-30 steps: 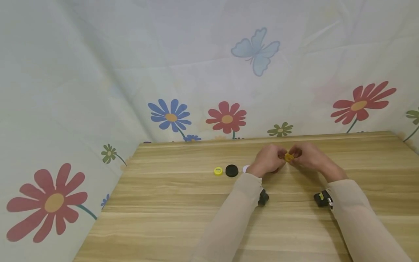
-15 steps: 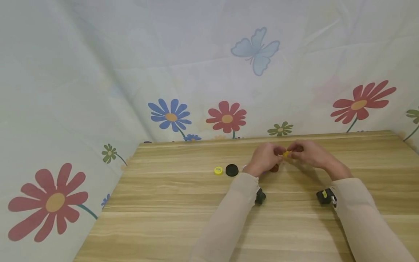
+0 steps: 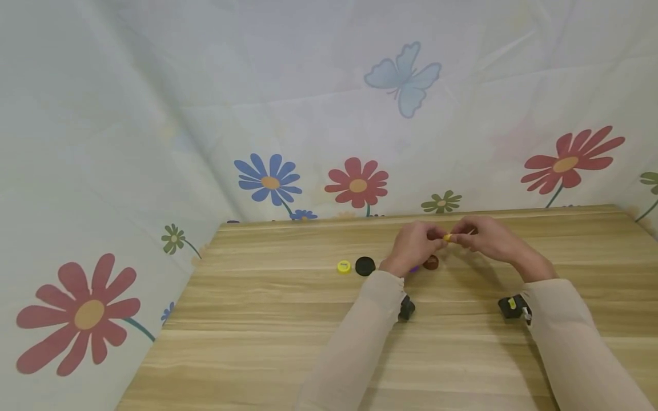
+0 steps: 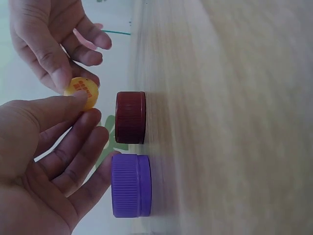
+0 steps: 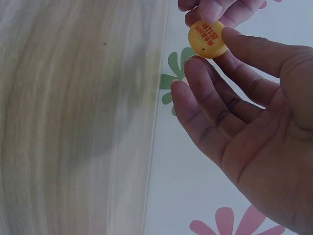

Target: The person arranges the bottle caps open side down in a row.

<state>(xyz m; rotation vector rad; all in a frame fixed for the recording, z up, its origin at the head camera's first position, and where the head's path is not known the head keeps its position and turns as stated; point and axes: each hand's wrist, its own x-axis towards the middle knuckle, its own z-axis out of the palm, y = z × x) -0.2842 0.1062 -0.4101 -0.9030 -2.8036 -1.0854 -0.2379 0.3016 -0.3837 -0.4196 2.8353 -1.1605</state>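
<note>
Between my two hands, raised above the table, is an orange-yellow bottle cap with red printing on its face. My left hand pinches one side with its thumb and a finger, the other fingers spread loosely. Opposite, my right hand pinches the cap's other edge between thumb and fingers. On the table below the left hand stand a dark red-brown cap and a ribbed purple cap. In the head view the left hand covers much of the purple one.
Farther left on the wooden table lie a black cap and a small bright yellow cap. A flower-printed cloth hangs right behind the table's back edge. Dark camera units sit at both wrists.
Both hands have shifted slightly back and left, and the orange-yellow cap has turned edge-on in the head view. The brown and purple caps have come into sight; a white one is now covered.
</note>
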